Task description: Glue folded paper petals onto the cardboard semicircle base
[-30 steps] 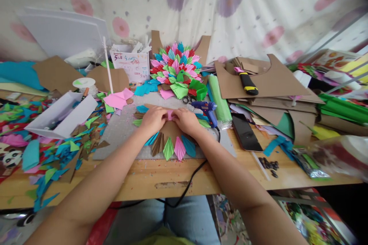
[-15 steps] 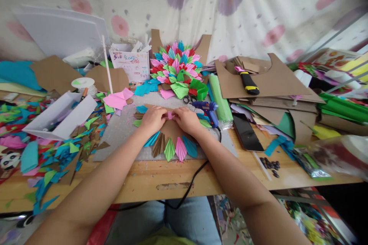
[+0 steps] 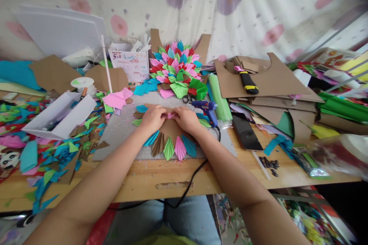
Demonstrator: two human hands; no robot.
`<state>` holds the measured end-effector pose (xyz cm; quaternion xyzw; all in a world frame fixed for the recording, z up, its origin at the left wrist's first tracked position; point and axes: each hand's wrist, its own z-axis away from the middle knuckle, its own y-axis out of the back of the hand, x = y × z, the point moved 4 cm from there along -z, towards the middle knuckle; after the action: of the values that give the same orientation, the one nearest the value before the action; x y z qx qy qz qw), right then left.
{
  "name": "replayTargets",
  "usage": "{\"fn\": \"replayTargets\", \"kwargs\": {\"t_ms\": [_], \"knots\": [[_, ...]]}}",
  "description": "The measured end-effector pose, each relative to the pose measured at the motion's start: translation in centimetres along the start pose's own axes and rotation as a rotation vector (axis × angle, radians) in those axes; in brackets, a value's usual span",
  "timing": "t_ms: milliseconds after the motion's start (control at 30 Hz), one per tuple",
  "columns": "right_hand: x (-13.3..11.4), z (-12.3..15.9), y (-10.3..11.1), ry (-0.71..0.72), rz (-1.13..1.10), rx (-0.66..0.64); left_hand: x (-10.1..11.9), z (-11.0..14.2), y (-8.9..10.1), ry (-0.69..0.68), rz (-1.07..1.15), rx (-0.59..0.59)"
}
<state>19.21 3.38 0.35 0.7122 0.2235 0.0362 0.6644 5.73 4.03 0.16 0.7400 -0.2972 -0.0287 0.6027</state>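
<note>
Pink paper held between both hands over a cardboard piece ringed with pleats

Left hand (image 3: 153, 118) and right hand (image 3: 186, 120) close together above the centre of the grey mat (image 3: 115, 139). Fingers of both bent in on a small piece of pink paper (image 3: 170, 116), one hand at each end; only its middle strip is visible. Exact finger contact hidden behind the knuckles – cannot tell.

Pink paper lies over the upper part of a brown cardboard piece (image 3: 171, 129), which rests on the mat. Along the cardboard's near edge, left to right: a blue pleat partly covered, then a brown pleat (image 3: 158, 144), a green pleat (image 3: 169, 148), a pink pleat (image 3: 180, 147) and a blue pleat (image 3: 189, 146). More coloured pieces show on either side of the hands.

Blue glue gun (image 3: 207, 111) just beyond the right hand, nozzle pointing right – black cord (image 3: 188, 187) passes beneath the right forearm and over the near edge of the desk (image 3: 135, 180). Green roll (image 3: 219, 97) beside the gun; dark phone (image 3: 246, 132) farther right. Behind the mat, a multicoloured pleated bird (image 3: 176, 65) stands against cardboard.
</note>
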Motion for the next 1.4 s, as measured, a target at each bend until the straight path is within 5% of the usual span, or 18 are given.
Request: {"fn": "replayTargets", "kwargs": {"t_ms": [200,1000,1400], "knots": [[0.0,-0.1,-0.1,-0.016,-0.002,0.0,-0.2,0.0,0.0,0.069,0.014,0.009],[-0.6,0.2,0.1,0.074,0.032,0.043,0.6,0.3,0.2,-0.086,-0.039,0.06],[-1.1,1.0,0.8,0.114,-0.031,0.099,1.2,0.5,0.9,-0.027,-0.06,0.077]]}}
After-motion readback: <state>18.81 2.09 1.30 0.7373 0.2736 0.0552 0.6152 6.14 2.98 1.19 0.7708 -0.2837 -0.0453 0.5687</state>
